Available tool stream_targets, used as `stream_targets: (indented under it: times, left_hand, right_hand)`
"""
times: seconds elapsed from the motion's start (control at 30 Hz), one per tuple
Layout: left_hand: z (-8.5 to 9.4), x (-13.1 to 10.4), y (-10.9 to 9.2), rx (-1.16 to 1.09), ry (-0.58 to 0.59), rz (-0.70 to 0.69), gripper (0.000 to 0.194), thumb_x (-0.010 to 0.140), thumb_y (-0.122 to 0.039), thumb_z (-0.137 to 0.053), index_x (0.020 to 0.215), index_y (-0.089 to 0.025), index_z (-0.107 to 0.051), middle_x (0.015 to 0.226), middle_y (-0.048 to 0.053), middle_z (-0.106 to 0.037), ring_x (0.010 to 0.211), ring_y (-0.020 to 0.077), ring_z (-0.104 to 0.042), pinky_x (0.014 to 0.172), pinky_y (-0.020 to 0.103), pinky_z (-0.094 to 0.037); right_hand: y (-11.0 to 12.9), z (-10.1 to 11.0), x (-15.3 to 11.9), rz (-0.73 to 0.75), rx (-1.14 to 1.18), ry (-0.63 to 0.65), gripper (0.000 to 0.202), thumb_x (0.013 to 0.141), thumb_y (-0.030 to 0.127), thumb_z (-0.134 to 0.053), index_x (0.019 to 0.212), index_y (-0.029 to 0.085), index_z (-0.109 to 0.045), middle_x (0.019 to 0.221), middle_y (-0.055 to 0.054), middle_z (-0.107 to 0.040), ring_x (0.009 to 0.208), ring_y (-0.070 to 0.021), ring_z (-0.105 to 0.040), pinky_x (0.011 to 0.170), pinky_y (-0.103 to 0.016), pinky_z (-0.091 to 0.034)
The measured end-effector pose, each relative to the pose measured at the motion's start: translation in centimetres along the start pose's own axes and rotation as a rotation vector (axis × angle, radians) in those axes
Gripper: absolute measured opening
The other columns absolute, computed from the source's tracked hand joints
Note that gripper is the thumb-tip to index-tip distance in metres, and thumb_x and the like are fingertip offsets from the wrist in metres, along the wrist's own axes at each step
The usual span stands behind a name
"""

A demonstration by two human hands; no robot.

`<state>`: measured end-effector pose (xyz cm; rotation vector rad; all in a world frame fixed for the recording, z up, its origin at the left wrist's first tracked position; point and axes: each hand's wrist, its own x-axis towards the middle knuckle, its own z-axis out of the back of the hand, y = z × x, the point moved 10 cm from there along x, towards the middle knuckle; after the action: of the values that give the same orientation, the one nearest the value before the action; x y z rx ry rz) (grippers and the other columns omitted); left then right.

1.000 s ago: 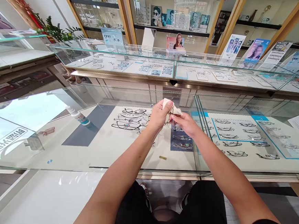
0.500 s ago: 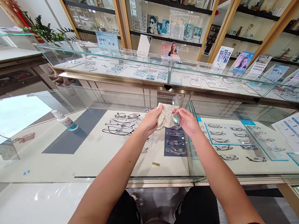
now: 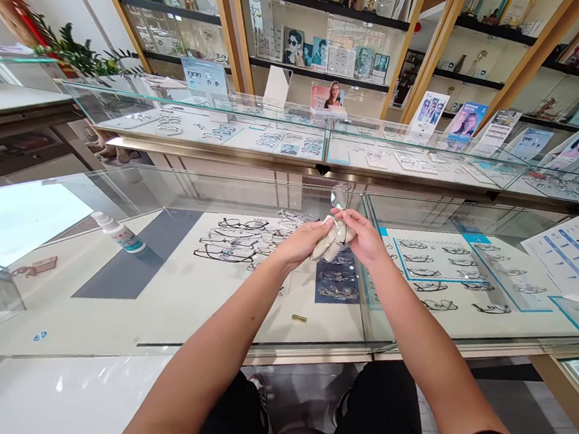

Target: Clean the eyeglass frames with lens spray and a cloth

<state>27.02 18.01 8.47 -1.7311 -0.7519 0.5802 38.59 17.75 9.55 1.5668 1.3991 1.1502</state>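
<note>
Above the glass counter, my left hand [image 3: 305, 241] is closed on a cream cleaning cloth [image 3: 330, 244], which wraps over the lower lens of a pair of glasses. My right hand [image 3: 364, 234] pinches the frame of these glasses [image 3: 339, 197] from the right side. Their upper lens sticks up clear of the cloth, while the covered lens is hidden. Both hands meet close together at the cloth. Below them, inside the case, several eyeglass frames lie on a dark panel [image 3: 320, 293].
A white spray bottle [image 3: 123, 235] stands on the counter at the left. Rows of eyeglasses [image 3: 229, 248] lie under the glass, with more on a blue-edged tray [image 3: 442, 275] at the right. Leaning cards [image 3: 568, 255] stand at the far right. Behind runs another display case [image 3: 244, 150].
My left hand has moved right and brought the cloth over the lower lens, which was bare before. My right hand stays on the glasses.
</note>
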Motion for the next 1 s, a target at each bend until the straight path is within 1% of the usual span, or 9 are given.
stream_targets:
  times: [0.2,0.33,0.4,0.53,0.6,0.8,0.9,1.0]
  left_hand:
    - [-0.3,0.0,0.0,-0.006,-0.042,-0.068,0.065,0.079,-0.076,-0.082,0.085,-0.013,-0.073,0.067,0.003,-0.067,0.055,0.0100,-0.051,0.054,0.022,-0.034]
    - [0.0,0.2,0.0,-0.015,-0.088,-0.128,0.065,0.079,-0.077,-0.082,0.082,-0.013,-0.072,0.063,0.003,-0.064,0.053,0.0102,-0.051,0.053,0.022,-0.033]
    - [0.2,0.3,0.1,-0.018,-0.110,-0.137,0.064,0.077,-0.075,-0.085,0.084,-0.013,-0.074,0.065,0.003,-0.065,0.055,0.0104,-0.052,0.054,0.022,-0.033]
    - [0.3,0.2,-0.3,-0.010,-0.119,-0.142,0.062,0.075,-0.071,-0.089,0.091,-0.012,-0.077,0.077,0.005,-0.071,0.065,0.0121,-0.057,0.062,0.023,-0.039]
    - [0.2,0.0,-0.7,-0.010,-0.118,-0.153,0.061,0.074,-0.069,-0.090,0.092,-0.013,-0.078,0.079,0.005,-0.071,0.068,0.0127,-0.058,0.064,0.024,-0.040]
    - [-0.1,-0.4,-1.4,-0.009,-0.136,-0.154,0.058,0.069,-0.064,-0.094,0.083,-0.012,-0.074,0.067,-0.001,-0.060,0.058,0.0081,-0.044,0.058,0.023,-0.030]
    - [-0.4,-0.4,-1.2,-0.021,-0.115,-0.129,0.056,0.062,-0.056,-0.100,0.084,-0.012,-0.074,0.072,0.001,-0.064,0.061,0.0091,-0.049,0.058,0.023,-0.034]
    - [-0.5,-0.3,-0.9,-0.025,-0.107,-0.108,0.058,0.055,-0.047,-0.103,0.093,-0.012,-0.076,0.081,0.003,-0.069,0.066,0.0107,-0.055,0.061,0.023,-0.038]
  right_hand:
    - [0.3,-1.0,-0.2,0.057,-0.041,0.044,0.030,0.079,0.056,-0.091,0.093,0.029,-0.087,0.132,-0.005,-0.079,0.134,-0.0299,-0.066,0.110,-0.042,-0.054]
    - [0.9,-1.3,-0.4,0.120,-0.087,0.032,0.031,0.080,0.057,-0.091,0.096,0.030,-0.089,0.130,-0.006,-0.079,0.135,-0.0314,-0.065,0.118,-0.047,-0.050]
    - [1.3,-1.4,-0.5,0.153,-0.123,0.031,0.031,0.080,0.057,-0.090,0.096,0.031,-0.090,0.129,-0.006,-0.079,0.135,-0.0316,-0.065,0.120,-0.048,-0.048]
    - [2.0,-1.7,-0.7,0.183,-0.192,0.057,0.029,0.083,0.055,-0.088,0.099,0.031,-0.091,0.132,-0.006,-0.076,0.134,-0.0318,-0.065,0.118,-0.047,-0.049]
    - [2.1,-1.7,-0.7,0.182,-0.200,0.058,0.029,0.083,0.055,-0.087,0.100,0.031,-0.091,0.133,-0.006,-0.075,0.134,-0.0323,-0.064,0.116,-0.046,-0.050]
    - [2.0,-1.3,-0.8,0.146,-0.178,0.025,0.025,0.082,0.050,-0.086,0.094,0.030,-0.091,0.127,-0.006,-0.076,0.130,-0.0325,-0.066,0.112,-0.043,-0.051]
    - [2.0,-0.9,-0.7,0.139,-0.145,-0.024,0.023,0.079,0.048,-0.087,0.090,0.028,-0.091,0.120,-0.006,-0.076,0.126,-0.0313,-0.067,0.110,-0.042,-0.051]
    - [1.8,-0.5,-0.5,0.125,-0.098,-0.067,0.022,0.075,0.047,-0.089,0.085,0.027,-0.089,0.115,-0.006,-0.076,0.122,-0.0299,-0.068,0.108,-0.041,-0.052]
